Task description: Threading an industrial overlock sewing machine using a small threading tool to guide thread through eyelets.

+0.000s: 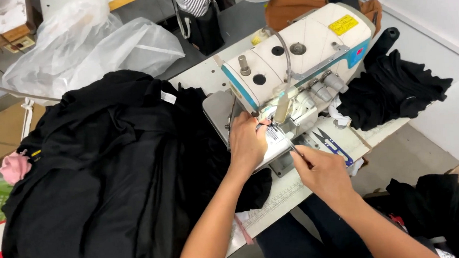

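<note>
The right hand [325,172] pinches one thin metal tool [294,150], its tip aimed ahead toward the needle area, seemingly for fine work. Just left, the left hand [247,142] lies flat, fingers closed over the label [273,134], steadying it beneath the one sewing machine [294,60]. Further left, black fabric [109,175] heaps on the desk [277,198].

Both forearms are bare from elbow to wrist; no sleeve, glove or watch shows on either. The left hand [247,143] and the right hand [325,175] carry no visible rings or bands. Dark trousers cover the lap at the lower edge of view.
</note>
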